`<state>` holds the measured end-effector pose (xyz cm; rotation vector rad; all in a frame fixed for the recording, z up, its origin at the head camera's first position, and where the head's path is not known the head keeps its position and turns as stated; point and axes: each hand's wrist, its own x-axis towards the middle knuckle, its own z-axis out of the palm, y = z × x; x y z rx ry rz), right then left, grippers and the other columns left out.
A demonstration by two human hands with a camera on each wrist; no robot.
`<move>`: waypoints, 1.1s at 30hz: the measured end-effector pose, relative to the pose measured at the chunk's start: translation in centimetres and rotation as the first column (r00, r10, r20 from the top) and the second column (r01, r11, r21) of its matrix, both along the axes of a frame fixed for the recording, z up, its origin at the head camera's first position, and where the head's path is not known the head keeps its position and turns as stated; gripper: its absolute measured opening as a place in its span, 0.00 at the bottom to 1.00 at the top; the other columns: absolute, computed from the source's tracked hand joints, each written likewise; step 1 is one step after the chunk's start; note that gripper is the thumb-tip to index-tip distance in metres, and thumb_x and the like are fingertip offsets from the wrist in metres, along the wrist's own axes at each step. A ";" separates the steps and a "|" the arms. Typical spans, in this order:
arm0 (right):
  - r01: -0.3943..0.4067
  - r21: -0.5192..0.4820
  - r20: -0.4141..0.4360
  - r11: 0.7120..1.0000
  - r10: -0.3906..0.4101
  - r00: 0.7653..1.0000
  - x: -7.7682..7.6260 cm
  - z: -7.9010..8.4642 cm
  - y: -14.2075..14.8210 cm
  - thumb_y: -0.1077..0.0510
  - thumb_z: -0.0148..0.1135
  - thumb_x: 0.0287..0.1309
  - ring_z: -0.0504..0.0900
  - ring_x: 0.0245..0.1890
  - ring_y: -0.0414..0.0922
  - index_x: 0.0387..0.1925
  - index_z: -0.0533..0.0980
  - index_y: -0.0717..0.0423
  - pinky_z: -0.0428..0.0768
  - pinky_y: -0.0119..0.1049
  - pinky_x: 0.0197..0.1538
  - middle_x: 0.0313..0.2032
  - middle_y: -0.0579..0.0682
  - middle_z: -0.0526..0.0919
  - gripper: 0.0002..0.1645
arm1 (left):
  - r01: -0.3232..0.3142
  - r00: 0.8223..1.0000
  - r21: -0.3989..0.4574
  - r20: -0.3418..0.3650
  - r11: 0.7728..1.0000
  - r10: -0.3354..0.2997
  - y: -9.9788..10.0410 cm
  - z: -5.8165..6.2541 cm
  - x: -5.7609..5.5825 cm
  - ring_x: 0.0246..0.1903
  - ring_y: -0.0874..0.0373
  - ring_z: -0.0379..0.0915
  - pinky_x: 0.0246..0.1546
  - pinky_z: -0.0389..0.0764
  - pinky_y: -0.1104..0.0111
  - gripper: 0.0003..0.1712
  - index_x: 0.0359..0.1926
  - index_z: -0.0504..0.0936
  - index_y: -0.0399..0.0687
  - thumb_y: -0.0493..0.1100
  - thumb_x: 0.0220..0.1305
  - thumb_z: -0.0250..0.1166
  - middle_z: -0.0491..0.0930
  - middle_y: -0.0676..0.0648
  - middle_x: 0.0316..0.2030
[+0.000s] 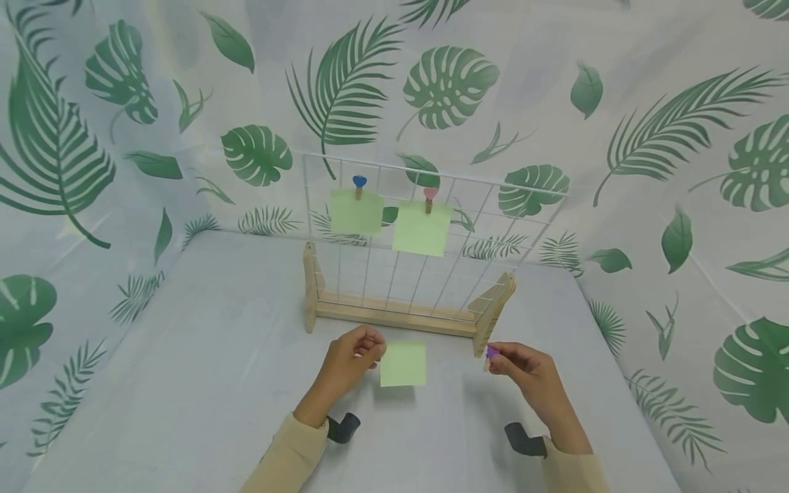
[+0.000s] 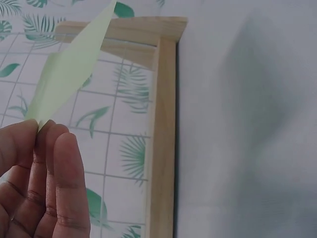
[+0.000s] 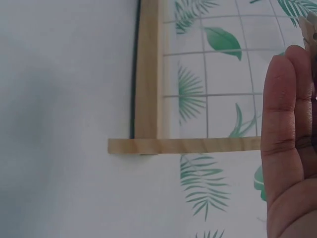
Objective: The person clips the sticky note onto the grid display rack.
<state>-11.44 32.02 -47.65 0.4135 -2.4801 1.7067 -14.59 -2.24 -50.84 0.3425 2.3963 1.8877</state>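
Note:
My left hand point(image 1: 353, 359) pinches the left edge of a pale green sticky note point(image 1: 403, 363) between thumb and fingertips, in front of the rack. In the left wrist view the same note point(image 2: 74, 69) stands out edge-on from the fingertips. Off to the right, my right hand point(image 1: 529, 370) pinches a small wooden clothespin point(image 1: 491, 352) with a purple top, near the rack's right foot. Only the clothespin's wooden end point(image 3: 308, 34) shows at the edge of the right wrist view. Two more green notes hang on the white wire grid point(image 1: 376, 274), under a blue heart clothespin point(image 1: 359, 183) and a pink one point(image 1: 430, 195).
The grid stands in a wooden base point(image 1: 394, 320) with a foot at each end. Behind it hangs a leaf-printed cloth point(image 1: 370, 55). A white table surface point(image 1: 203, 383) lies under both hands. Black wrist mounts point(image 1: 524, 438) stick out beside the sleeves.

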 end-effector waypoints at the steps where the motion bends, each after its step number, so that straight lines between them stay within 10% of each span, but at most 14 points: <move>1: 0.008 0.006 0.004 1.000 -0.008 1.000 0.0 0.2 0.0 0.74 0.62 0.73 0.89 0.38 0.35 0.51 0.79 0.81 0.88 0.28 0.45 0.39 0.41 0.90 0.11 | 0.000 1.000 0.004 -0.002 1.000 0.000 0.0 0.1 0.0 0.35 0.58 0.84 0.37 0.89 0.69 0.02 0.46 0.85 0.41 0.35 0.76 0.67 0.87 0.49 0.35; 33: 0.056 0.025 -0.045 0.998 -0.055 0.997 -0.2 2.7 -0.6 0.75 0.65 0.70 0.89 0.36 0.35 0.48 0.82 0.77 0.88 0.26 0.46 0.39 0.42 0.89 0.08 | 0.015 0.999 0.063 -0.047 0.998 -0.012 1.0 2.3 -0.1 0.36 0.56 0.83 0.37 0.90 0.69 0.02 0.46 0.84 0.42 0.36 0.77 0.67 0.85 0.49 0.36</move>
